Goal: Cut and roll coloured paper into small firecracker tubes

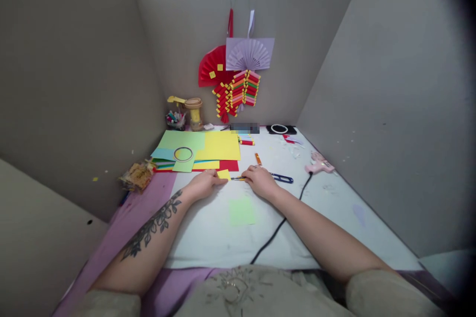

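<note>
My left hand (204,184) rests on the white work sheet (238,237), fingers bent, its fingertips touching a small yellow paper piece (224,174). My right hand (261,180) lies just to the right of it, fingers curled around a thin tool with a yellow and dark tip (238,178) that points at the yellow piece. A pale green paper square (242,210) lies flat on the sheet, nearer to me between my forearms.
Coloured paper sheets (208,148) with a tape ring (183,154) lie behind my hands. Blue-handled scissors (281,178), an orange tool (258,159) and a pink glue gun (320,164) with its black cable (278,228) are on the right. Paper fans and firecracker decorations (238,79) hang on the back wall.
</note>
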Demonstrator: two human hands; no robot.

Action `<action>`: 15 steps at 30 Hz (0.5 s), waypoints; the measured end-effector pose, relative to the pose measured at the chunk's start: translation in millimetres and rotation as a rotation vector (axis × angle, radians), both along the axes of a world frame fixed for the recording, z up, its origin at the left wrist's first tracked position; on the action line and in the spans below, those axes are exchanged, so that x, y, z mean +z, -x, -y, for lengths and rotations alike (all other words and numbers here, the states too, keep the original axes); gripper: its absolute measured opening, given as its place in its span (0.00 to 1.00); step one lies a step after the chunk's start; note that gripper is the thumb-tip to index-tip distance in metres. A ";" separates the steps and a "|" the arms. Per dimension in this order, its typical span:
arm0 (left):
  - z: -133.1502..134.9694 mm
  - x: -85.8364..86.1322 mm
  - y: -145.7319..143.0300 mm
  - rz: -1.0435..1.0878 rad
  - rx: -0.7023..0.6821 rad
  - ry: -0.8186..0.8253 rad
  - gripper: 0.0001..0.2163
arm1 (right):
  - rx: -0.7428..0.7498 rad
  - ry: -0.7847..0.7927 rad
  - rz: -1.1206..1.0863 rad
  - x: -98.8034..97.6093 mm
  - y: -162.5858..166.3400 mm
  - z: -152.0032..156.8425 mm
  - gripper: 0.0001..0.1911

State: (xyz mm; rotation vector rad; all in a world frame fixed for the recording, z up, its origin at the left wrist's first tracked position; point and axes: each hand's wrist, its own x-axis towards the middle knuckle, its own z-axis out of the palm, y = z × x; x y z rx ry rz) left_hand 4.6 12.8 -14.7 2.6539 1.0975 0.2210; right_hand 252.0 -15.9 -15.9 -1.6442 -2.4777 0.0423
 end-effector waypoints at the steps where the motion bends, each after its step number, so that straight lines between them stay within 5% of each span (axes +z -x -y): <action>1: 0.1 0.5 -0.7 -0.015 0.012 0.001 0.18 | 0.007 -0.009 0.011 0.8 0.9 0.6 0.12; 15: 1.3 4.7 -4.5 -0.128 0.032 -0.016 0.19 | 0.046 -0.037 0.018 1.6 -1.0 7.0 0.11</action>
